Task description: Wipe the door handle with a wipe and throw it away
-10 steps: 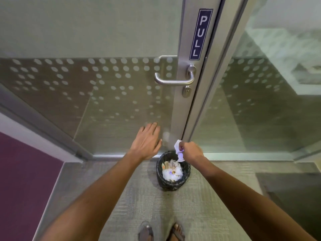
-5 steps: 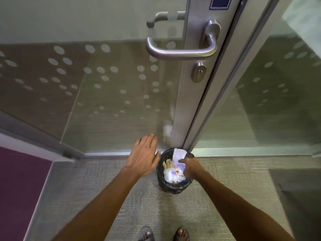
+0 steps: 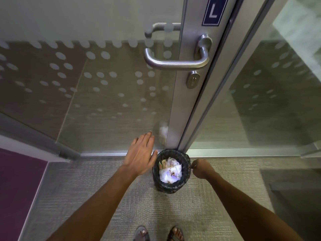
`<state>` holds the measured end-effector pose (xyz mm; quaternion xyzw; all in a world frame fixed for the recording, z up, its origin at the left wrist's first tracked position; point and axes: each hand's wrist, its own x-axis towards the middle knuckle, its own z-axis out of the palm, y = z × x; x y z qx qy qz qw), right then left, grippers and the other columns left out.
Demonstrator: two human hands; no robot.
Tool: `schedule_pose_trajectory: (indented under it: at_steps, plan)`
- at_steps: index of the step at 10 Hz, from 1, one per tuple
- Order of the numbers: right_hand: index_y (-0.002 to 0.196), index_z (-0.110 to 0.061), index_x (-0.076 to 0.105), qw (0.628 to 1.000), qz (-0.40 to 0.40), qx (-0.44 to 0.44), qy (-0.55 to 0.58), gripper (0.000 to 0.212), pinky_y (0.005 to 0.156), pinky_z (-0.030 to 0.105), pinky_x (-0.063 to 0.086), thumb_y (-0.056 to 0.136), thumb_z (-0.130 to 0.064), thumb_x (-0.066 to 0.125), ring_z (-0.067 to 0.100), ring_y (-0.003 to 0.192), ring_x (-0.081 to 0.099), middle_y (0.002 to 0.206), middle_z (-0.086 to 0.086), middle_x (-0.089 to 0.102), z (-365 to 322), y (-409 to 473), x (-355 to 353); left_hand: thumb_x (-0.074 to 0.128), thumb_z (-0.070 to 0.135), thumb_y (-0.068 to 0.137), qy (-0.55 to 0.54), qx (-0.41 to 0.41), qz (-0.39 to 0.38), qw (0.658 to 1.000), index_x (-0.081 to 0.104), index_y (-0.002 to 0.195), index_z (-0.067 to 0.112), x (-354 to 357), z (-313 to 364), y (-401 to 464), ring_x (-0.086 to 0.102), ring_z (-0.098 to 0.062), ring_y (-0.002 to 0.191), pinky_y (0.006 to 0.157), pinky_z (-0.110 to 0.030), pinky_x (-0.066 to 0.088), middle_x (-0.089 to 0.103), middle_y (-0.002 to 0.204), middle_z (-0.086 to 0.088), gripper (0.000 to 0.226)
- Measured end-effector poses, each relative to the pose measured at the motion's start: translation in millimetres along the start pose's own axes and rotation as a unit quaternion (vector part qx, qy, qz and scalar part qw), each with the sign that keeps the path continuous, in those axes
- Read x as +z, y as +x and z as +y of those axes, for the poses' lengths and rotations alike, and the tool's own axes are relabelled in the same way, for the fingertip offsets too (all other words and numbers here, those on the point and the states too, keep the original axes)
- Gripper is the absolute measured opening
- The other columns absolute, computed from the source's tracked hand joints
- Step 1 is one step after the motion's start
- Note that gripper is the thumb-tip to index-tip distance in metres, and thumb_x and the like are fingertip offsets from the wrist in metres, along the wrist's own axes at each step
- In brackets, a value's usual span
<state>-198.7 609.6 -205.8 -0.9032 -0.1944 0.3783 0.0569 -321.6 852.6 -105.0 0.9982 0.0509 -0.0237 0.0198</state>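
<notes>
A brushed metal door handle (image 3: 175,62) sticks out from the grey door frame, above a keyhole. Below it on the carpet stands a small black bin (image 3: 171,186) lined with a dark bag. White crumpled wipes (image 3: 170,171) lie inside the bin. My left hand (image 3: 141,154) hovers flat with fingers apart, just left of the bin's rim, holding nothing. My right hand (image 3: 201,168) is at the bin's right rim, fingers loosely curled, with no wipe visible in it.
The glass door (image 3: 104,93) with frosted dots fills the left and a fixed glass panel (image 3: 260,101) the right. A blue sign (image 3: 214,11) is on the frame. Purple flooring (image 3: 17,180) lies at the far left. My sandalled feet (image 3: 158,233) stand below the bin.
My right hand held a white wipe over the bin, lowered it in and let go. It has now moved to the right rim without the wipe. The view tilted back up slightly.
</notes>
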Motion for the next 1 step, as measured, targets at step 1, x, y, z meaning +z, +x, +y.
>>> schedule_pose_trajectory:
  at_steps: [1]
  plan:
    - [0.109,-0.020,0.075,1.000,0.001,0.015,-0.012,0.034,0.091,0.031,0.051,0.082,-0.014,0.055,0.028,0.109,0.064,0.116,0.009,0.072,-4.8,-12.1,-12.3,0.034,0.042,0.095,0.001,-0.005,0.018,1.000,0.057,0.132,0.001,-19.8,3.6,-5.4,0.060,-0.031,0.116,0.093,-0.043,0.053,0.059,0.136,-0.019,0.060]
